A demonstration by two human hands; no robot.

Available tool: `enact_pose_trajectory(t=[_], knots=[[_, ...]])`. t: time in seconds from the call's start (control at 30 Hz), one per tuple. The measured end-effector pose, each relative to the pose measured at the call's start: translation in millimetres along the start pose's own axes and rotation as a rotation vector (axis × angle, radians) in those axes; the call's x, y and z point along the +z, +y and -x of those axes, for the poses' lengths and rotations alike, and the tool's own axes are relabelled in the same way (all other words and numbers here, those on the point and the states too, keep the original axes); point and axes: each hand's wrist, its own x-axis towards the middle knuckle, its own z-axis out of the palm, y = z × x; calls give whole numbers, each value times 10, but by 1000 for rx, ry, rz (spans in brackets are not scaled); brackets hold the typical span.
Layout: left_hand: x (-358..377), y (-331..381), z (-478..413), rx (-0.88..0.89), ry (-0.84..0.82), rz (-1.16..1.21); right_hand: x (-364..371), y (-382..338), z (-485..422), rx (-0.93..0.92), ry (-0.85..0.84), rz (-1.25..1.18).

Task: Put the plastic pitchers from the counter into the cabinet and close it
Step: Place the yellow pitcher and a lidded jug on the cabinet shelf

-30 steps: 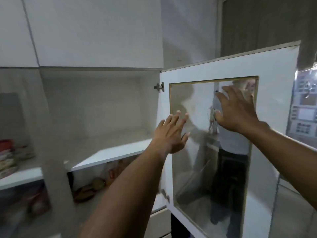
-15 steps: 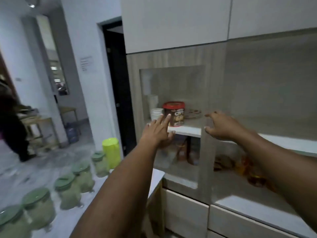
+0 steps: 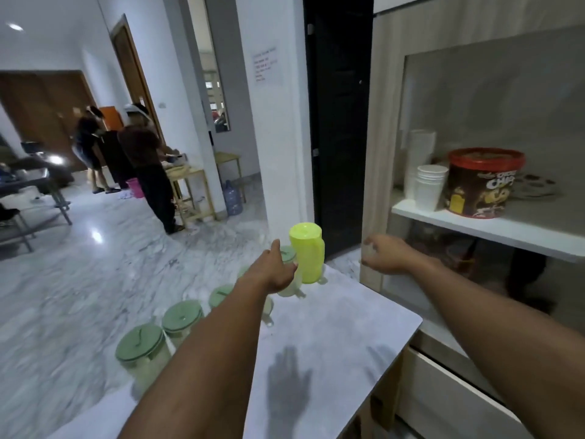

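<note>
Grip (image 3: 278,274) empty (green-lidded pitchers (image 3: 182,315) beside).

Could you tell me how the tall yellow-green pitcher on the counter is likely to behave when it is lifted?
The yellow-green pitcher looks like thin plastic, probably light and slightly flexible. It stands taller than the green-lidded pitchers nearby, so a sideways nudge might tip it. Its smooth wall could be slippery.
</note>
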Motion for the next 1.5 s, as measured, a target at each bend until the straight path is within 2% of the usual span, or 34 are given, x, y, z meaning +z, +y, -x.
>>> enact_pose_trajectory(t=[0.3, 0.53, 0.77, 1.03, 1.17, 1.27, 1.5], knots=[[866, -529, -1138, -303, -90, 237, 1052, 116, -1763, 66, -143, -221], [1683, -533, -2095, -627, -51, 546, 1661, 303, -3104, 199, -194, -446], [2009, -517, -2543, -835, 63, 683, 1985, 358, -3717, 191, -340, -571], [1817, -471, -2642, -789, 117, 756, 1885, 307, -3696, 194, -363, -712], [1490, -284, -2490, -773, 32, 909, 1463, 323, -3430, 187, -346, -752], [1295, -102, -2238, -694, -74, 935, 1122, 427, -3069, 227, -316, -754], [987, 611, -1338, -444, -177, 950, 299, 934, -1533, 312, -217, -803]])
